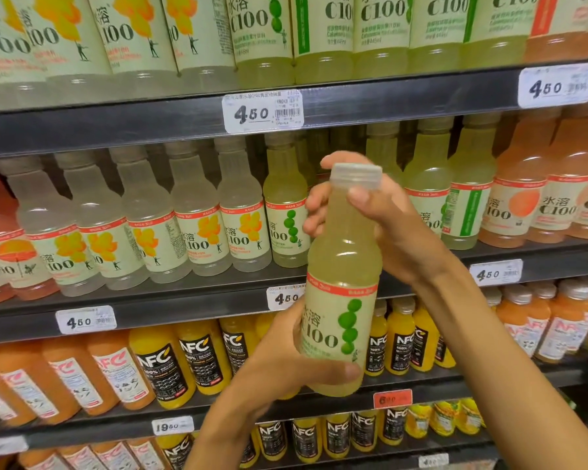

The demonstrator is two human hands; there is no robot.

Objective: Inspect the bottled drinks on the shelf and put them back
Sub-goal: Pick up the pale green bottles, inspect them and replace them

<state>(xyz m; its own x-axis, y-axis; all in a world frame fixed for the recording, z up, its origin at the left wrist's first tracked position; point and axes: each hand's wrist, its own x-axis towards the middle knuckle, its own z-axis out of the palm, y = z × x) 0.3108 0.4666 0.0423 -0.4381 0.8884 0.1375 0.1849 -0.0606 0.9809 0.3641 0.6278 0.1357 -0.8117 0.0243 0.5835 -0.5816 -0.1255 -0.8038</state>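
Note:
I hold a pale green C100 lime drink bottle (342, 266) upright in front of the shelves. Its label shows green circles and its cap is translucent grey. My left hand (286, 361) wraps the bottom of the bottle from the left, thumb across the front. My right hand (370, 218) grips the neck just under the cap from the right. Behind the bottle, the middle shelf (184, 300) carries a row of the same kind of bottles, with a gap in the row behind my right hand.
The middle shelf also has clear yellow-label C100 bottles (197, 212) to the left and orange ones (530, 198) to the right. Orange NFC juice bottles (163, 364) fill the shelf below. White 4.50 price tags (262, 111) sit on the shelf edges.

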